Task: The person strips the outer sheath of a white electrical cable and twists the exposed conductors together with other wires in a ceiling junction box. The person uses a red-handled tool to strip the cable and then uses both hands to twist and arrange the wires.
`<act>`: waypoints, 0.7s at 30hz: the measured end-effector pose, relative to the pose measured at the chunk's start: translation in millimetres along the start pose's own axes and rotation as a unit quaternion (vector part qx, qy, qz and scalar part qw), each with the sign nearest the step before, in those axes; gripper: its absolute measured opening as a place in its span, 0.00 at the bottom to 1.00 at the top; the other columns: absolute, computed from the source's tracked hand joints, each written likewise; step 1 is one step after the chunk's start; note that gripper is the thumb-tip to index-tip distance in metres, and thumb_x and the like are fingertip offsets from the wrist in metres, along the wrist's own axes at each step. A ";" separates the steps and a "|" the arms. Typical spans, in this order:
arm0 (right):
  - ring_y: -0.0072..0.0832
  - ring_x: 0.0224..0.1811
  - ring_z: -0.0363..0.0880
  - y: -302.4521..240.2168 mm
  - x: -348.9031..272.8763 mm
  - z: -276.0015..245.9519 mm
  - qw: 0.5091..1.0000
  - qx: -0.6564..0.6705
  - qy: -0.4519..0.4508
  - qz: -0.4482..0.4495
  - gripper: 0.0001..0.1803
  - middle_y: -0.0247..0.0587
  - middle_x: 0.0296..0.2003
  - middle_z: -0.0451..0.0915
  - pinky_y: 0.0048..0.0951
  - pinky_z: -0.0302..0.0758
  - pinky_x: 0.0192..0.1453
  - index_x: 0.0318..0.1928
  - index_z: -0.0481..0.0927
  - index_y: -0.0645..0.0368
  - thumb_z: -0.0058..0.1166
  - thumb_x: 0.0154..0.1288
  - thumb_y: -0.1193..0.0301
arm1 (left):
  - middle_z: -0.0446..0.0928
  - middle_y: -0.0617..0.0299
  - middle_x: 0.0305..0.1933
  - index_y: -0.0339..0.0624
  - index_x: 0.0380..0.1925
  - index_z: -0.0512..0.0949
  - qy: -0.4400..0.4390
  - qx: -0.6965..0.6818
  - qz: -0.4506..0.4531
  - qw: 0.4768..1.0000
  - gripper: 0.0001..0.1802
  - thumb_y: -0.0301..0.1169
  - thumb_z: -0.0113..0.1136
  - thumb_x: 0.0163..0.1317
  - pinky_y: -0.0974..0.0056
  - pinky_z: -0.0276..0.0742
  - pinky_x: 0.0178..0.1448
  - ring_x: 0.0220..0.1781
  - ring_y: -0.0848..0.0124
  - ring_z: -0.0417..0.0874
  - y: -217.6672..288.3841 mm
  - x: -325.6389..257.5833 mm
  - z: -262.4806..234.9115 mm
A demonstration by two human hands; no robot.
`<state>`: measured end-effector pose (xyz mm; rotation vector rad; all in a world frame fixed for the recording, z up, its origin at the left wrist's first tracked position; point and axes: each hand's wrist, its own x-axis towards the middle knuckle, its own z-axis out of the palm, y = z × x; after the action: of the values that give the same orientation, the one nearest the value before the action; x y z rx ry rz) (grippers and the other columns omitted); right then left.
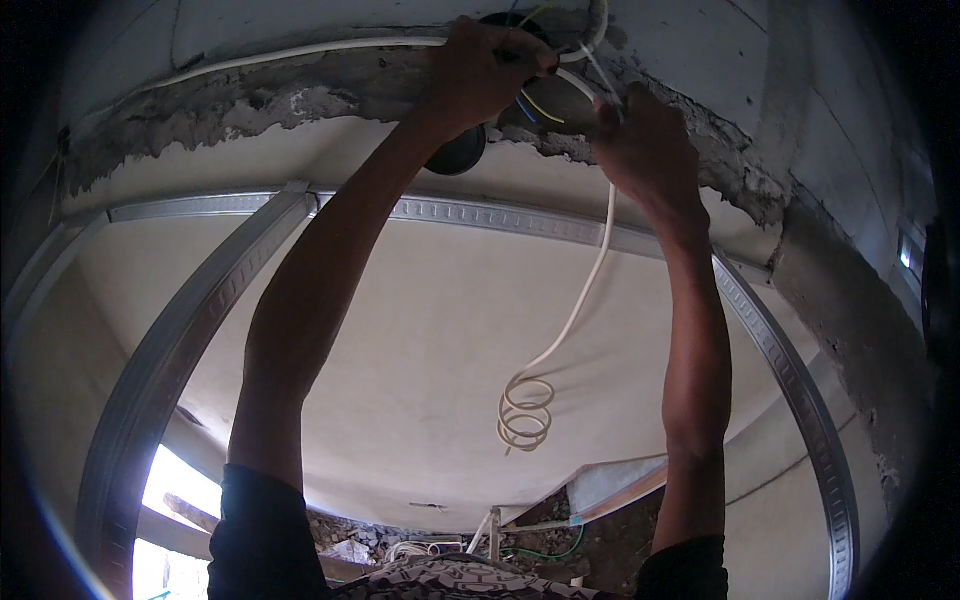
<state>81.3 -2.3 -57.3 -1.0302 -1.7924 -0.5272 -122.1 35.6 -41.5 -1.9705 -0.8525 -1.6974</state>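
Observation:
Both my arms reach up to a broken strip of wall. My left hand [490,72] is closed, fingertips pinching a white cable [580,84] beside a dark round opening [515,22]. To its right, my right hand [648,140] is closed around the same cable, and a thin pale strand [602,70] runs up from its fingers. Below the right hand the cable hangs down into a loose coil [525,412]. Yellow and blue wire ends [540,108] stick out between my hands. The exact finger grip is partly hidden in shadow.
A black round piece [458,152] sits below my left wrist. A metal rail [500,215] crosses the wall, with metal studs [190,340] at either side. Another white cable [300,47] runs off left. Rubble [390,530] and a green cord [560,550] lie low down.

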 end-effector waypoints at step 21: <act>0.57 0.31 0.81 4.2 23.9 36.9 0.975 -0.027 0.061 -0.212 0.16 0.60 0.26 0.79 0.49 0.78 0.36 0.33 0.77 0.69 0.60 0.61 0.65 | 0.68 0.48 0.47 0.55 0.37 0.87 -0.040 -0.010 -0.071 0.997 0.18 0.52 0.70 0.53 0.54 0.79 0.51 0.46 0.56 0.81 -15.6 1.7 0.6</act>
<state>61.1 36.7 -52.5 -0.6313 -1.8996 -0.8836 -132.1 47.7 -41.3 -2.0465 -1.0286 -1.7208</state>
